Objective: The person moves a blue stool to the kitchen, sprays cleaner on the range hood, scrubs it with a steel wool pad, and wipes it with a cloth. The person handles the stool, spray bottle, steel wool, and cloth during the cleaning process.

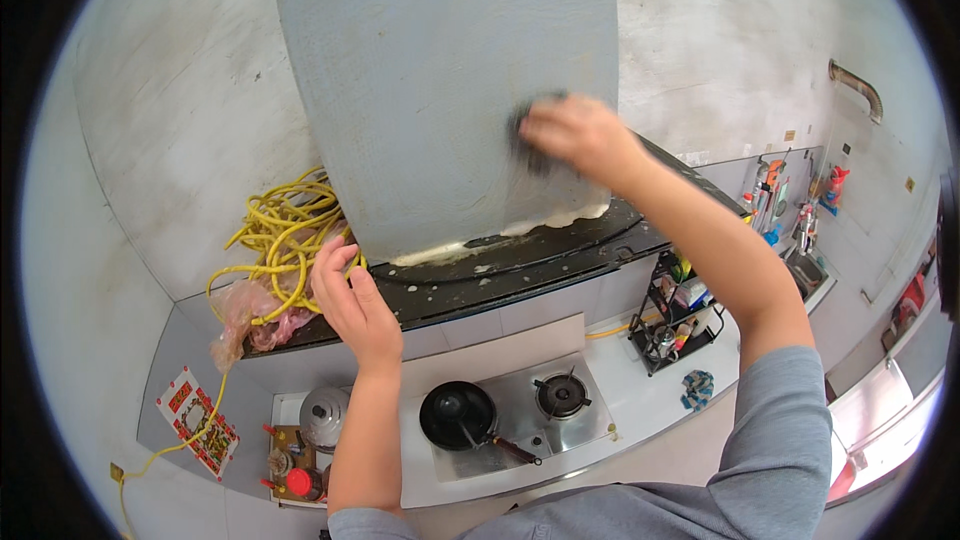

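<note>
My right hand (577, 139), blurred, holds a dark scouring pad (534, 136) against the lower right part of a tall grey panel (450, 90), perhaps a range hood's duct cover. Whitish suds or residue (431, 253) lie along the panel's bottom edge. That edge meets a dark ledge (450, 289) spotted with white drops. My left hand (356, 307) is raised at the ledge's left part with its fingers apart and curved, and nothing shows in it. Close behind it lies a coiled yellow hose or cable (289, 229) beside crumpled pink plastic bags (251, 315).
Below are a gas stove (525, 420) with a black frying pan (457, 412), a lidded metal pot (324, 416), a red-lidded jar (304, 481), a black rack (671, 315) and a checked cloth (697, 390). A sink (806, 274) stands at the far right.
</note>
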Demonstrator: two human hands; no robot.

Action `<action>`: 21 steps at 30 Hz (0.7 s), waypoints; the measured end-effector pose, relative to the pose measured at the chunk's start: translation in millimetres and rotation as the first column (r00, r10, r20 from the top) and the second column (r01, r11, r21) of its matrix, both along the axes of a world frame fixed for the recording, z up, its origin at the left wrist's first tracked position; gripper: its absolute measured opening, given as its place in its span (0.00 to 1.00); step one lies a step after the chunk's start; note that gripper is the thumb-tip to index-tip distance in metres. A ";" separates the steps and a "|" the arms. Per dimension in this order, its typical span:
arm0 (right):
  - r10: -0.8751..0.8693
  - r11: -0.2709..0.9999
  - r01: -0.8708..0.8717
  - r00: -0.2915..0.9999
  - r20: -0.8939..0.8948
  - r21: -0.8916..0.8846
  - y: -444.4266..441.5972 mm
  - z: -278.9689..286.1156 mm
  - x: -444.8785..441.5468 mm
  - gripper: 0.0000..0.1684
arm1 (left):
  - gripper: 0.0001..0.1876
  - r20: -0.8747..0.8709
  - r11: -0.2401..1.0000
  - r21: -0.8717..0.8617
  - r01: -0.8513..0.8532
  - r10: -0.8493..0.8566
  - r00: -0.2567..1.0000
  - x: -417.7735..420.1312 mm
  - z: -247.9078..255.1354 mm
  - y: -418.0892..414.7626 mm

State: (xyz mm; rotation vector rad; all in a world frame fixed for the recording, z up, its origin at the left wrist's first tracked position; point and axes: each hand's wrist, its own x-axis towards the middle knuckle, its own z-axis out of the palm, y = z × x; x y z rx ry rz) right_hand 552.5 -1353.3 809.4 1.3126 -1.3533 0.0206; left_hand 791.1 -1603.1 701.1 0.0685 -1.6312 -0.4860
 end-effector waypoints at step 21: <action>-0.081 0.990 0.042 0.948 0.308 0.132 72.2 -36.3 -2.5 0.15 | 0.19 0.031 0.991 0.010 0.133 -0.133 0.991 -1.0 -2.4 -0.9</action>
